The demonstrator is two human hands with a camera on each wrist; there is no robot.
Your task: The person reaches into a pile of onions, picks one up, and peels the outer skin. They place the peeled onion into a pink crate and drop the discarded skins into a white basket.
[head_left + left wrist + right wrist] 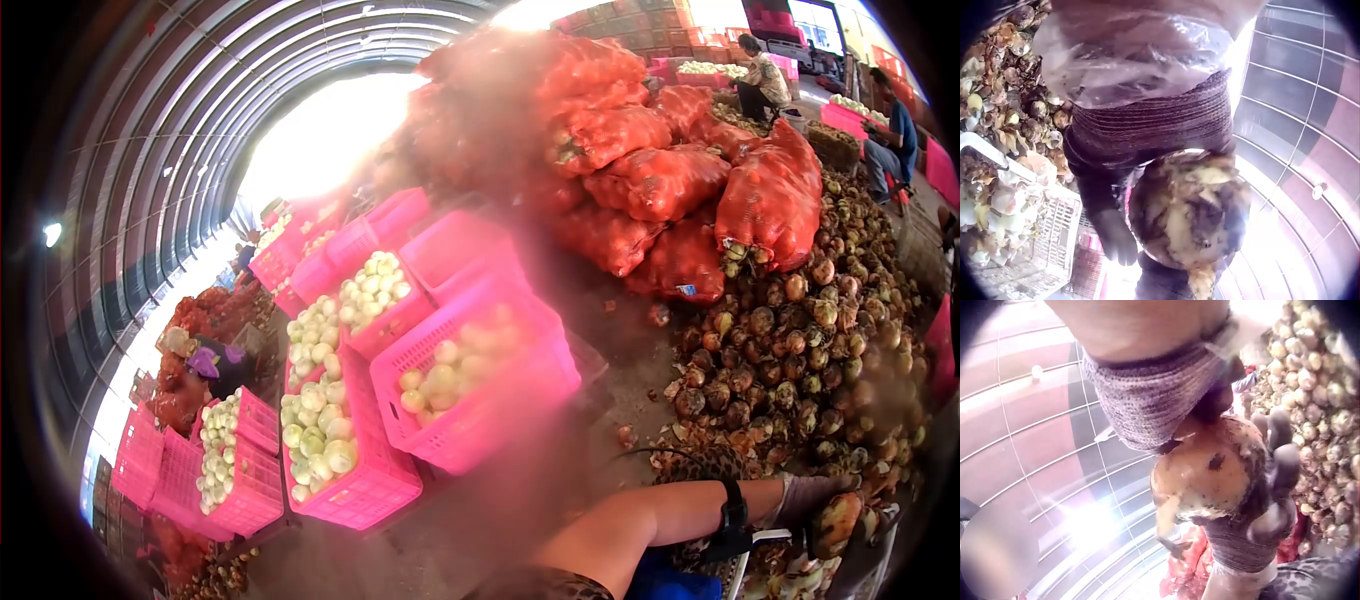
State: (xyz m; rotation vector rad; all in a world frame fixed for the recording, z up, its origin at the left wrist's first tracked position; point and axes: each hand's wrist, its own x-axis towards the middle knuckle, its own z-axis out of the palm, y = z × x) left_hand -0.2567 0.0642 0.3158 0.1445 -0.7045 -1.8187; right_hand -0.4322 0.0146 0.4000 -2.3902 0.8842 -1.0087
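In the right wrist view, the mauve knit-gloved right hand has its fingers mostly hidden; their grip cannot be told. At centre, a round, dirt-flecked tan onion sits inside the dark-gloved left hand, fingers curled round its right side, ragged skin dangling lower left.

1. Peeled onions are kept in plastic crates, grouped at the left.
2. Unpeeled onions are heaped on the floor at the right.
3. Farther back, between crates and heap, mesh sacks are stacked.
4. A single onion is held before the heap.
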